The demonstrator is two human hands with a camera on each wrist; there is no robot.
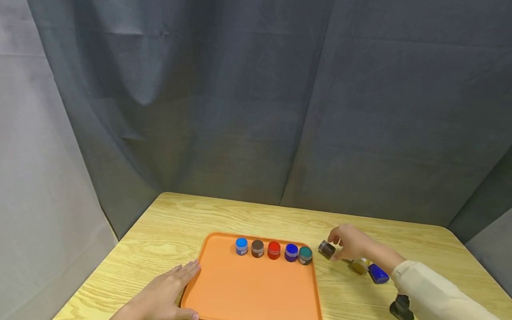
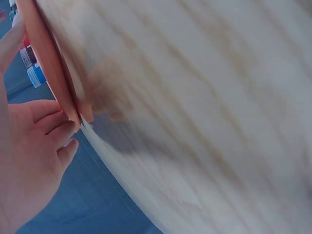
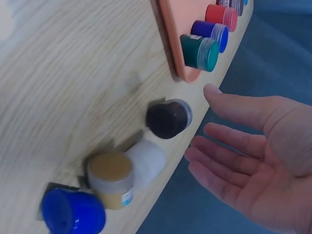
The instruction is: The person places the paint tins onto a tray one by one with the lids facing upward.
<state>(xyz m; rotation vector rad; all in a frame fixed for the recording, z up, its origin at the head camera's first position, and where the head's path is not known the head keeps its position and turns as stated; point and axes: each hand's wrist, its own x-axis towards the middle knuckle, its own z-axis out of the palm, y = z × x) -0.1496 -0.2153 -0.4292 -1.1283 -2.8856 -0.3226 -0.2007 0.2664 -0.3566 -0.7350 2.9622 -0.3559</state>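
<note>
My right hand [image 1: 352, 242] reaches over the table beside a dark-coloured paint jar [image 1: 327, 250], which lies tipped right of the tray. In the right wrist view, the fingers and thumb are spread loosely, with a gap between them and the jar [image 3: 168, 118]. My left hand [image 1: 164, 291] rests along the left edge of the orange tray [image 1: 256, 289], fingers extended and touching its rim. A row of paint jars stands along the tray's far side: light blue [image 1: 242, 246], brown [image 1: 258, 249], red [image 1: 274, 250], dark blue [image 1: 291, 253] and green [image 1: 306, 256].
Past the dark jar, an ochre jar [image 3: 111, 178], a white jar [image 3: 146, 163] and a blue jar [image 3: 73, 210] sit close together on the wooden table [image 1: 192, 213]. A black object [image 1: 401, 306] lies near the right sleeve. Grey curtain [image 1: 240, 111] hangs behind the table.
</note>
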